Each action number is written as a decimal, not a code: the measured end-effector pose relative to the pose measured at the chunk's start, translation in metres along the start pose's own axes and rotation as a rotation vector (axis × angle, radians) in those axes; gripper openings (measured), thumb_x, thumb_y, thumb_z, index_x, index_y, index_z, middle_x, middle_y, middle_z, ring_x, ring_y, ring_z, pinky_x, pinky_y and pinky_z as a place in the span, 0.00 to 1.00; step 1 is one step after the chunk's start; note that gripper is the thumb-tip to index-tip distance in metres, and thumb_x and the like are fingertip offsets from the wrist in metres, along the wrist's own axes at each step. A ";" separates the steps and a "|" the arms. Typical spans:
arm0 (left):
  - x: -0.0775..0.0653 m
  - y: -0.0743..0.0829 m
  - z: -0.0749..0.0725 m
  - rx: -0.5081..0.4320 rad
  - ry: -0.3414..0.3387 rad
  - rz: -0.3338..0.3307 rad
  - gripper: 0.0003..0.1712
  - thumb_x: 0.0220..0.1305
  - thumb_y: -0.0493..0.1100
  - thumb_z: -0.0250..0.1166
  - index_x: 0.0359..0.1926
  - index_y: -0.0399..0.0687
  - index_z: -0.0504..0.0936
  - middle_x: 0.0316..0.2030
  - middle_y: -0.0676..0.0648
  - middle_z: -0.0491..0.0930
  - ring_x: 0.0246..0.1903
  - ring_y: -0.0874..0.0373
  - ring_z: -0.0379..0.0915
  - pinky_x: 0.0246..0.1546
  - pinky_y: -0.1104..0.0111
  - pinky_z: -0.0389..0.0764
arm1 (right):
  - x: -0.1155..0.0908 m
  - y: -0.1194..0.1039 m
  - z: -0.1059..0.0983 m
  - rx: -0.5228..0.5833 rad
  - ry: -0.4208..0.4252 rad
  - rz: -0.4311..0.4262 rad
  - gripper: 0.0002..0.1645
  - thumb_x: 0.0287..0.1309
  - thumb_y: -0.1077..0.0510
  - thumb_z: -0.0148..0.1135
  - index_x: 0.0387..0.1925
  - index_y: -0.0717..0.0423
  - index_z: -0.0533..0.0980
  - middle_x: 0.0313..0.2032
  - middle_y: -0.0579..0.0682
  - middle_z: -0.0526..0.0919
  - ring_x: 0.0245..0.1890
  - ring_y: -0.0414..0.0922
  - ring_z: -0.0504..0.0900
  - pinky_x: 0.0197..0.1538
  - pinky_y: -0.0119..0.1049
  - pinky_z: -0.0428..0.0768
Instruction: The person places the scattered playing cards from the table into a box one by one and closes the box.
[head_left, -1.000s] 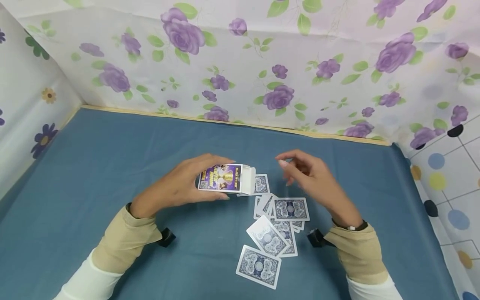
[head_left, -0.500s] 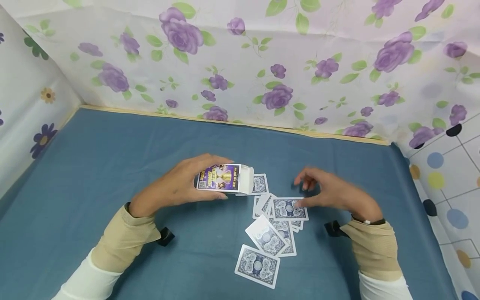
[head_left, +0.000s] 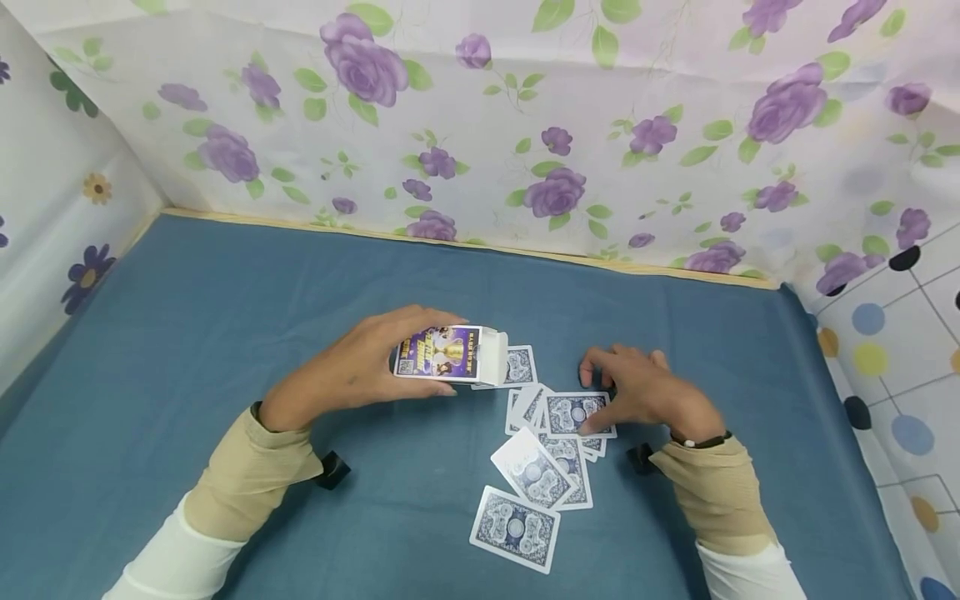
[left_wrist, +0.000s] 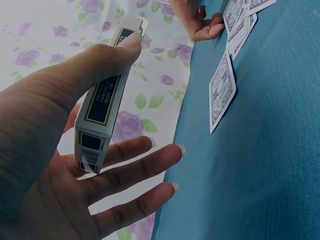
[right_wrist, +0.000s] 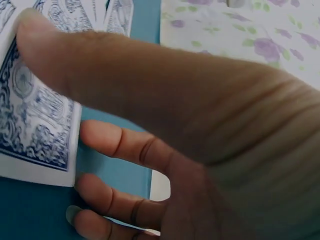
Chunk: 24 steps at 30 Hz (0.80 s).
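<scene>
My left hand (head_left: pixel 375 358) grips a purple and white playing-card box (head_left: pixel 442 354) above the table, its white flap open to the right. In the left wrist view the thumb presses one narrow side of the box (left_wrist: pixel 102 102), and several fingers extend beyond it. My right hand (head_left: pixel 641 387) is at a blue-backed playing card (head_left: pixel 562 412) on the pile. Its thumb reaches across the card (right_wrist: pixel 37 120) in the right wrist view, with curled fingertips at the card's opposite edge. The card still lies on the pile.
Several more face-down cards overlap towards me, one tilted white-glared card (head_left: pixel 532 471) among them. A separate card (head_left: pixel 516 531) lies nearest. Another card (head_left: pixel 521 367) is partly behind the box flap. Blue cloth (head_left: pixel 285 267) covers the table; a flowered sheet (head_left: pixel 480 125) hangs behind.
My right hand first moved right and down from above the cards, then came in left, bringing thumb and fingers to the edges of the top card. The left hand and box stayed nearly still.
</scene>
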<state>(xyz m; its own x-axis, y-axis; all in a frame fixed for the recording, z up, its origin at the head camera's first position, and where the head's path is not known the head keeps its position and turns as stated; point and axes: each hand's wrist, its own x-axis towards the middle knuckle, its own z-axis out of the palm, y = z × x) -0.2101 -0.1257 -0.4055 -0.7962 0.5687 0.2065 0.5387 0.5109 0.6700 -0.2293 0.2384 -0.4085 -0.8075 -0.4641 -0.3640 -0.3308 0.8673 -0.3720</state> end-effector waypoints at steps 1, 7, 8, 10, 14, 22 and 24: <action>0.000 0.000 0.000 0.001 0.001 -0.003 0.40 0.52 0.64 0.71 0.67 0.71 0.70 0.49 0.61 0.74 0.39 0.64 0.72 0.36 0.66 0.76 | 0.001 -0.001 0.001 -0.008 -0.001 0.011 0.35 0.34 0.34 0.78 0.39 0.44 0.70 0.36 0.50 0.71 0.35 0.47 0.67 0.41 0.47 0.52; 0.000 -0.004 0.001 0.005 -0.002 -0.015 0.40 0.51 0.65 0.71 0.66 0.71 0.71 0.50 0.61 0.74 0.39 0.64 0.72 0.37 0.65 0.76 | 0.006 -0.005 0.002 -0.021 -0.013 0.033 0.32 0.35 0.36 0.79 0.35 0.45 0.70 0.35 0.50 0.69 0.35 0.48 0.65 0.41 0.48 0.50; -0.001 -0.004 0.001 0.006 -0.003 -0.017 0.40 0.51 0.65 0.71 0.66 0.71 0.71 0.50 0.61 0.74 0.39 0.64 0.72 0.37 0.65 0.76 | 0.006 -0.004 0.002 -0.016 -0.019 0.029 0.32 0.36 0.36 0.78 0.35 0.45 0.69 0.35 0.50 0.69 0.35 0.48 0.65 0.41 0.48 0.50; -0.002 -0.005 0.001 0.003 -0.002 -0.021 0.40 0.52 0.65 0.71 0.66 0.70 0.71 0.50 0.61 0.74 0.39 0.64 0.72 0.37 0.65 0.76 | 0.007 -0.003 0.001 0.002 -0.026 0.017 0.31 0.38 0.38 0.78 0.33 0.46 0.68 0.34 0.50 0.67 0.35 0.48 0.64 0.40 0.48 0.49; -0.004 -0.006 0.000 -0.006 0.005 -0.022 0.40 0.52 0.64 0.72 0.66 0.69 0.71 0.49 0.61 0.74 0.40 0.64 0.72 0.38 0.65 0.76 | 0.010 0.003 0.000 0.100 -0.004 -0.051 0.29 0.43 0.43 0.77 0.31 0.50 0.66 0.31 0.49 0.67 0.34 0.47 0.65 0.42 0.49 0.49; -0.003 -0.004 0.000 -0.004 0.002 -0.032 0.40 0.51 0.64 0.72 0.66 0.72 0.71 0.49 0.61 0.74 0.40 0.64 0.72 0.37 0.65 0.76 | 0.004 0.017 -0.007 0.443 -0.082 -0.195 0.17 0.60 0.52 0.67 0.38 0.56 0.69 0.31 0.50 0.74 0.33 0.47 0.75 0.38 0.41 0.71; -0.002 -0.004 0.000 -0.004 0.001 -0.034 0.40 0.51 0.65 0.71 0.66 0.73 0.70 0.49 0.62 0.74 0.39 0.64 0.72 0.36 0.65 0.76 | 0.001 0.018 -0.011 0.503 -0.080 -0.217 0.17 0.61 0.52 0.66 0.39 0.57 0.68 0.31 0.51 0.75 0.34 0.47 0.76 0.38 0.40 0.72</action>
<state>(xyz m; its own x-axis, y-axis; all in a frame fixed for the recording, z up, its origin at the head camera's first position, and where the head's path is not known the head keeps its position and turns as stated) -0.2103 -0.1291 -0.4084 -0.8145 0.5502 0.1842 0.5101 0.5277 0.6792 -0.2413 0.2560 -0.4059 -0.7007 -0.6519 -0.2898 -0.1955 0.5661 -0.8008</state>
